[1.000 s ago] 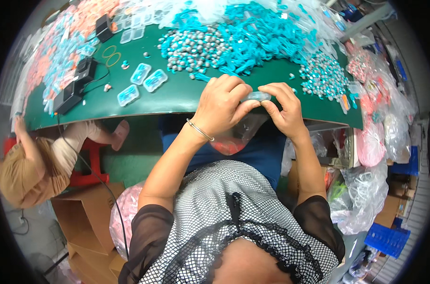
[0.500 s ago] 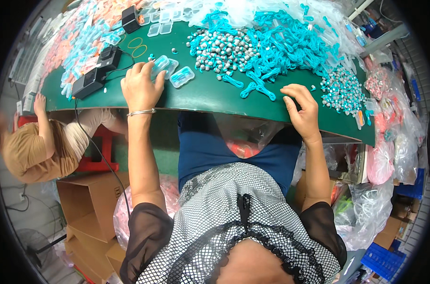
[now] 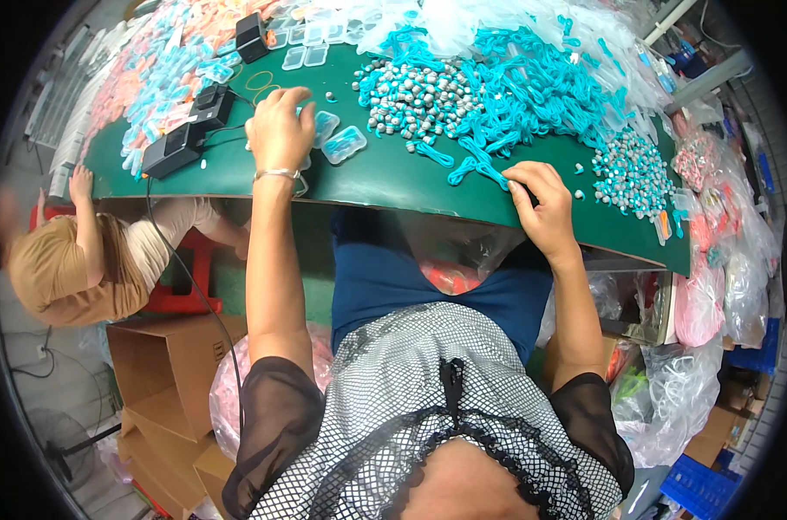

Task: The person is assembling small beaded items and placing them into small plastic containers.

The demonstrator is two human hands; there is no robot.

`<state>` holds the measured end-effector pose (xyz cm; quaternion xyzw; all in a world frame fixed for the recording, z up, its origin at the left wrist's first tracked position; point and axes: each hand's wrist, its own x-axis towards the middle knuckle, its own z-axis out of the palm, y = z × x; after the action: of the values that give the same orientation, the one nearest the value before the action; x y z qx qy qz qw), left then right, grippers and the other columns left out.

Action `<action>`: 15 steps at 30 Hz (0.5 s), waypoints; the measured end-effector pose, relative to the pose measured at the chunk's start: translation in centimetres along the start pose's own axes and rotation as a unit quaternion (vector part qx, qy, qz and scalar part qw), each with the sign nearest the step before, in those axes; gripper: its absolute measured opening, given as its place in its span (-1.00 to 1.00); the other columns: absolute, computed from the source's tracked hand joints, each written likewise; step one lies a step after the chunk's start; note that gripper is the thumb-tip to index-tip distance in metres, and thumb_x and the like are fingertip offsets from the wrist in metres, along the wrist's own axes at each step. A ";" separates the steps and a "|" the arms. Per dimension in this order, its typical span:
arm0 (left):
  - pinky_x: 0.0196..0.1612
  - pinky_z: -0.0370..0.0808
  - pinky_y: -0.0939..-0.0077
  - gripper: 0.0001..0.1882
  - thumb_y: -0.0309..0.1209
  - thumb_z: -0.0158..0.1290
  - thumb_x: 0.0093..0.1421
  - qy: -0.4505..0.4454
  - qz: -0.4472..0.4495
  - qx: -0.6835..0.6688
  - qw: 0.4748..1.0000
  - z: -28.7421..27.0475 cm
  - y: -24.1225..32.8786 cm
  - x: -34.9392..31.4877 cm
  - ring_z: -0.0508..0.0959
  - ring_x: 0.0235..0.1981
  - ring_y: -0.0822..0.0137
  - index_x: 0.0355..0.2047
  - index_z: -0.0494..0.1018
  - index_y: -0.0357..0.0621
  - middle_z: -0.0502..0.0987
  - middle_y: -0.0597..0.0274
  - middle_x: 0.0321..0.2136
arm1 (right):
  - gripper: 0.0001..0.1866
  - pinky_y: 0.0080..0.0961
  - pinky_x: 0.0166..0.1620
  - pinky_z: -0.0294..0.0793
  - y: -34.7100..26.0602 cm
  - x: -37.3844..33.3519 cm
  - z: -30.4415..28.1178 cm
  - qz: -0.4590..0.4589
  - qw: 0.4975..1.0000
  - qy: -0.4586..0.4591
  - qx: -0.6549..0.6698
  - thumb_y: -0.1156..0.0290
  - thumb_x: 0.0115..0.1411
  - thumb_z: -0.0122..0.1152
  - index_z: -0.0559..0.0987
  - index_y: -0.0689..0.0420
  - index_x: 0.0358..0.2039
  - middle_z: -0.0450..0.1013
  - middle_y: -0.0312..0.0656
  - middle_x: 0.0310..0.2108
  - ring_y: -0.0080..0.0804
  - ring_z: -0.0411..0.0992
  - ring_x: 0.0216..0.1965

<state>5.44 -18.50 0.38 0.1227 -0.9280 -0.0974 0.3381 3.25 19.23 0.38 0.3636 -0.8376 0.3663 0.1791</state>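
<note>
My right hand (image 3: pixel 542 206) is at the table's front edge, its thumb and forefinger closed on the end of a teal cord bundle (image 3: pixel 476 163). The bundle lies at the near side of a large heap of similar teal cords (image 3: pixel 541 87). Farther left, my left hand (image 3: pixel 280 128) has its fingers curled beside two small clear plastic cases. One case (image 3: pixel 326 124) is partly hidden by the hand; the other case (image 3: pixel 345 145) contains teal pieces. A bit of teal shows at my left fingertips, but I cannot make out what they hold.
Grey-and-teal beads (image 3: pixel 419 100) lie heaped mid-table, with another bead pile (image 3: pixel 632 173) at right. Black adapter boxes (image 3: pixel 172 152) with a cable sit at left. More clear cases (image 3: pixel 305 57) stand at the back. Another person (image 3: pixel 81 264) sits at the left beside cardboard boxes (image 3: pixel 172 373).
My right hand has moved left and closed on the end of the teal cord bundle. My left hand has lifted away from the clear cases, its fingers curling further.
</note>
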 end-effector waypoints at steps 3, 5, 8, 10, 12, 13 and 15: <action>-0.15 0.46 0.14 -0.80 -0.28 0.19 0.09 -0.058 -0.019 -0.014 0.998 0.8 -1.2 3.7 0.56 -0.11 0.14 -0.24 0.60 0.12 0.60 0.26 -0.21 | -0.87 -0.32 -0.15 0.39 0.5 -0.5 0.1 -0.002 1.000 0.001 -0.018 0.57 0.08 0.24 0.61 0.13 -0.32 0.54 -0.19 -0.31 -0.19 0.48 -0.24; -0.09 0.50 0.16 -0.74 -0.25 0.19 0.10 -0.137 -0.063 -0.014 0.989 1.4 -2.2 6.7 0.55 -0.05 0.10 -0.16 0.61 0.17 0.60 0.24 -0.16 | -0.87 -0.32 -0.15 0.39 0.8 -0.8 0.4 -0.005 1.000 0.005 -0.017 0.58 0.08 0.23 0.61 0.13 -0.32 0.53 -0.19 -0.31 -0.19 0.48 -0.24; 0.01 0.51 0.18 -0.68 -0.17 0.18 0.10 -0.150 -0.042 0.053 0.986 4.5 -2.2 9.6 0.58 -0.07 0.04 -0.12 0.61 0.11 0.61 0.11 -0.17 | -0.86 -0.32 -0.15 0.39 1.2 -1.0 0.6 -0.001 1.000 0.009 -0.024 0.60 0.07 0.22 0.61 0.14 -0.33 0.53 -0.18 -0.32 -0.19 0.48 -0.23; -0.02 0.52 0.19 -0.69 -0.19 0.19 0.10 -0.139 0.001 0.076 0.987 7.0 -2.3 10.5 0.60 -0.11 0.02 -0.15 0.61 0.05 0.62 0.08 -0.20 | -0.86 -0.31 -0.15 0.40 1.4 -1.2 0.7 0.008 1.000 0.012 -0.027 0.61 0.06 0.22 0.60 0.15 -0.33 0.53 -0.16 -0.32 -0.18 0.47 -0.24; -0.05 0.52 0.20 -0.70 -0.21 0.21 0.09 -0.126 0.042 0.102 0.986 7.7 -2.8 11.2 0.61 -0.16 0.00 -0.18 0.61 -0.01 0.63 0.04 -0.22 | -0.86 -0.31 -0.15 0.40 1.3 -1.1 0.9 0.008 1.000 0.012 -0.022 0.62 0.06 0.21 0.60 0.15 -0.33 0.52 -0.16 -0.32 -0.18 0.47 -0.24; -0.05 0.52 0.20 -0.70 -0.21 0.22 0.09 -0.199 0.014 0.102 0.975 7.7 -3.0 11.5 0.60 -0.14 0.00 -0.19 0.61 -0.03 0.62 0.04 -0.22 | -0.85 -0.31 -0.14 0.41 1.3 -1.1 0.9 0.009 1.000 0.012 -0.021 0.62 0.06 0.21 0.60 0.16 -0.33 0.52 -0.15 -0.32 -0.17 0.47 -0.24; -0.06 0.51 0.19 -0.74 -0.24 0.23 0.09 -0.262 -0.006 0.089 0.961 7.4 -2.3 11.3 0.59 -0.13 0.00 -0.26 0.58 -0.08 0.60 0.03 -0.21 | -0.86 -0.30 -0.15 0.41 1.2 -1.2 0.9 0.008 1.000 0.018 -0.021 0.62 0.06 0.21 0.60 0.16 -0.33 0.52 -0.15 -0.32 -0.17 0.47 -0.24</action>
<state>-7.38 -23.32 1.03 0.1280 -0.9883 -0.0452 0.0701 3.12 19.69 -1.48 0.3460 -0.8447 0.3568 0.1988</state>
